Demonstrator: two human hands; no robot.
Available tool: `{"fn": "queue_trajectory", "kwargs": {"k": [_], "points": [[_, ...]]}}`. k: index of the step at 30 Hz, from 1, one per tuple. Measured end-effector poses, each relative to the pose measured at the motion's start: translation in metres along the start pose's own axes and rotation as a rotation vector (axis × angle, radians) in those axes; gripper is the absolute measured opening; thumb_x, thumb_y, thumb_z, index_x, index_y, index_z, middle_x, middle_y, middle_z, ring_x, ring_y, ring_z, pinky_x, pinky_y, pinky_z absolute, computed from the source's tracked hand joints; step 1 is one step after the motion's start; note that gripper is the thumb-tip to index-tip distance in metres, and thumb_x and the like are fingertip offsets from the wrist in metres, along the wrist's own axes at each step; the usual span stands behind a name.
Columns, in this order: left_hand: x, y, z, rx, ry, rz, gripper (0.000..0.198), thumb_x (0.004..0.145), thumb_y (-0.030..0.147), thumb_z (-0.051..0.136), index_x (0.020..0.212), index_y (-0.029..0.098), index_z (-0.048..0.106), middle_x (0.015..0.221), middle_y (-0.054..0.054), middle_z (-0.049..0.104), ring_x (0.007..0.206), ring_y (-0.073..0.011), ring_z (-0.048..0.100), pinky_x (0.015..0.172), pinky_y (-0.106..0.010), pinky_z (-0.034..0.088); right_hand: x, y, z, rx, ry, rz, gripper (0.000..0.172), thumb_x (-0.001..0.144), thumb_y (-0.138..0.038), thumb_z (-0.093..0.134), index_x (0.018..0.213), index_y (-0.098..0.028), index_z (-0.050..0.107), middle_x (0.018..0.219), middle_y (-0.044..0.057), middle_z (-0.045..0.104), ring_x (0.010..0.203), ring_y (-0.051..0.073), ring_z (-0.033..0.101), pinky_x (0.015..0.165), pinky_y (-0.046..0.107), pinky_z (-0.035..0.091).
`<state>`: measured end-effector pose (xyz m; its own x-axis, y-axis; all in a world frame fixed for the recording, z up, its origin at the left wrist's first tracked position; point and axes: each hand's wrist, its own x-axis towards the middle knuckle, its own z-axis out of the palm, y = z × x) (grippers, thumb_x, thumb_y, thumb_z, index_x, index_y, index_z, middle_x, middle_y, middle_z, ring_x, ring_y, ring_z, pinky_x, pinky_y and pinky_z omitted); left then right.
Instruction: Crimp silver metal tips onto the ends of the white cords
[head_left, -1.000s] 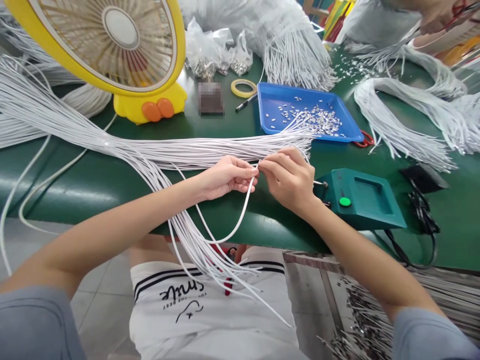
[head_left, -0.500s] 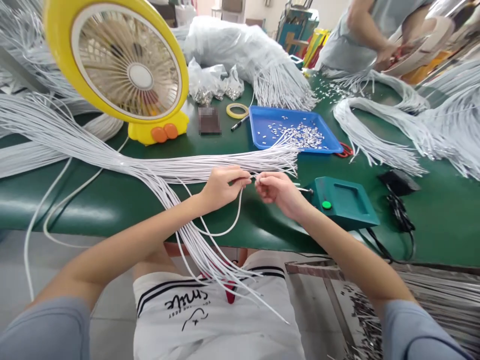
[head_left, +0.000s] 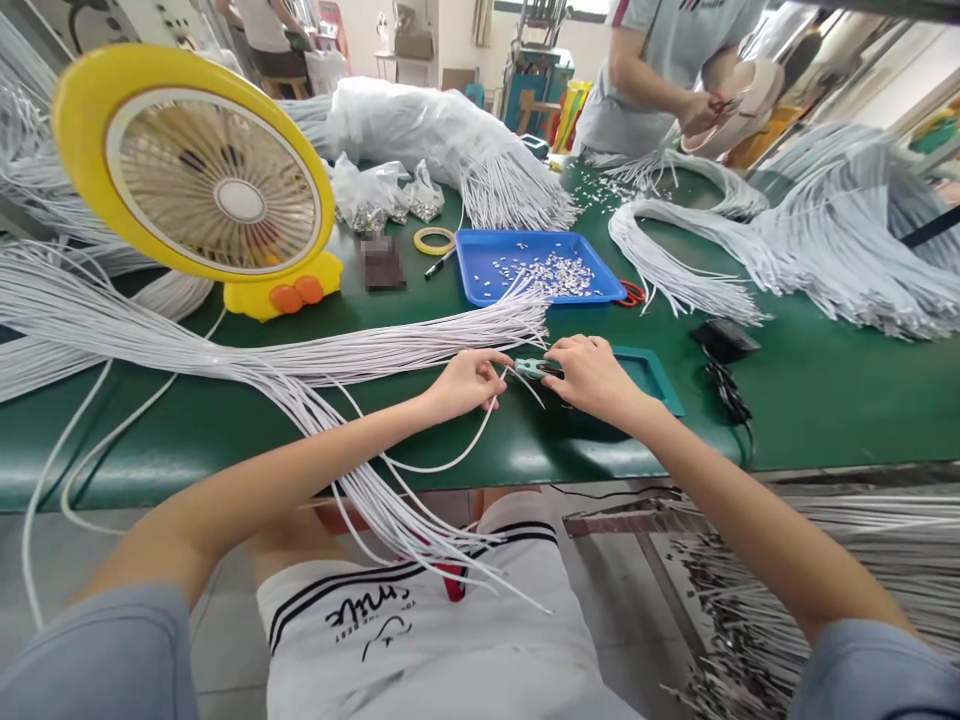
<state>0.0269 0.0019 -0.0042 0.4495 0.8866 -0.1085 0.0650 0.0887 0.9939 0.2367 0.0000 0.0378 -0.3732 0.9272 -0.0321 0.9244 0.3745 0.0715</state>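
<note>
My left hand (head_left: 471, 381) is closed in a pinch on the end part of one white cable (head_left: 480, 428), whose length loops down below it. Thin white strands stick out to the right of the fingertips. In my right hand (head_left: 592, 375) is a small pale green hand tool (head_left: 534, 368), its tip close to the cable end at my left fingers. Its exact kind is hard to make out. Behind that hand lies a teal box-shaped device (head_left: 652, 380), partly covered. A large bundle of white cables (head_left: 390, 345) runs along the table just beyond my left hand.
A blue tray (head_left: 469, 270) holds many small metal pieces. Nearby are yellow tape (head_left: 433, 240), red-handled scissors (head_left: 634, 293), a black adapter (head_left: 726, 340) and a yellow fan (head_left: 281, 295). More cable bundles (head_left: 675, 250) lie at right. Across the table, a person (head_left: 645, 90) works.
My right hand has moved right from the cable end and now holds the pale green tool. My left hand still pinches the cable. The head view has tilted upward and shifted right.
</note>
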Motion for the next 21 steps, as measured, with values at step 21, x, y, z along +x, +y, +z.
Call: {"fn": "queue_trajectory", "kwargs": {"k": [21], "points": [[0.011,-0.018,0.004,-0.149,0.067,-0.06,0.039,0.07,0.013,0.076,0.106,0.002,0.068,0.063,-0.005,0.07,0.048,-0.01,0.063,0.043,-0.016,0.041,0.001,-0.006,-0.001,-0.047,-0.017,-0.078,0.016,0.081,-0.02,0.06,0.08,-0.012,0.074,0.087,0.011,0.074,0.089,0.024,0.064,0.078,0.036,0.036]]}}
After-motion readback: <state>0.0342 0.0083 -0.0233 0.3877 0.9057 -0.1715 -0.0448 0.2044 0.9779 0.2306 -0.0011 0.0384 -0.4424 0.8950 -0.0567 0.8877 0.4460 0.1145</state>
